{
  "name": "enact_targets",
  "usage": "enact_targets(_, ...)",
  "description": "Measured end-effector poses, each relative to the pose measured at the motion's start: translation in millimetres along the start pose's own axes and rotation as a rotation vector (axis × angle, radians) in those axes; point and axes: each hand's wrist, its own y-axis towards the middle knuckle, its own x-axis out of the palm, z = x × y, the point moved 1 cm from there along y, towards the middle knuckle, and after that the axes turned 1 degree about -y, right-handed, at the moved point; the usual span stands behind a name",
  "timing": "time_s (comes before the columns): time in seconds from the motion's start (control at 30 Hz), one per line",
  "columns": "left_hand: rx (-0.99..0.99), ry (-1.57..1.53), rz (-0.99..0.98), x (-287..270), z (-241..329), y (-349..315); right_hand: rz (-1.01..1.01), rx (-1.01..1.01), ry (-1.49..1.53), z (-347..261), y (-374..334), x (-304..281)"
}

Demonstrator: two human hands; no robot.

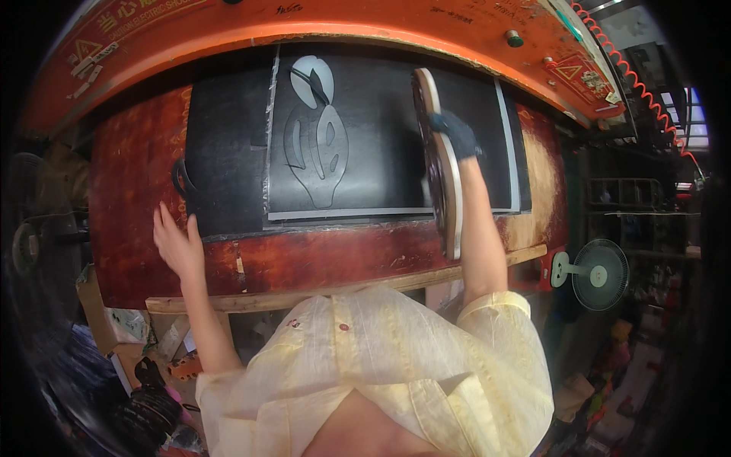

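My left hand (177, 240), bare, is held over the left part of the red-brown board, fingers apart and nothing in it. Just beyond its fingertips lies a black curved strip (182, 177) at the edge of a black sheet (228, 167). A dark glove covers my right hand (457, 135), which grips a long cutting die (451, 183) with a pale edge, tilted up on its side. My fingers behind the die are partly hidden. To its left, a second black sheet (381, 152) carries a bottle-shaped outline (316, 152) with inner cuts, and a pale grey oval (311, 80) above it.
An orange machine beam (343, 30) spans the far side above the red-brown board (137, 152). A wooden strip (411, 283) runs along the near edge. At the right stand a white fan (599, 275) and a coiled red hose (647, 91). Dark cables (148, 407) lie at lower left.
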Motion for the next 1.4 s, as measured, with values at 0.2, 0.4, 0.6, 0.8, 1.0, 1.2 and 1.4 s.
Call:
enact_targets(0.2,0.248,-0.476,-0.164,-32,44,-126,-0.027,0.033,-0.562,-47,39,50)
enact_targets(0.4,0.312,-0.485,-0.069,-20,55,-137,0.065,0.051,-1.119,-60,81,125)
enact_targets(0.6,0.277,-0.573,-0.101,-7,49,-130,0.196,-0.117,-0.993,-46,67,124)
enact_targets(0.8,0.262,-0.553,-0.024,23,53,-80,0.459,-0.131,-0.669,-20,28,76)
enact_targets(1.0,0.289,-0.495,-0.028,64,104,-4,0.650,-0.046,-0.495,-77,119,-71)
enact_targets(1.2,0.315,-0.406,0.060,99,136,67,0.739,-0.210,-1.259,-90,179,-102)
enact_targets(1.4,0.398,-0.325,0.081,125,171,116,-0.146,-0.539,-1.403,25,55,10)
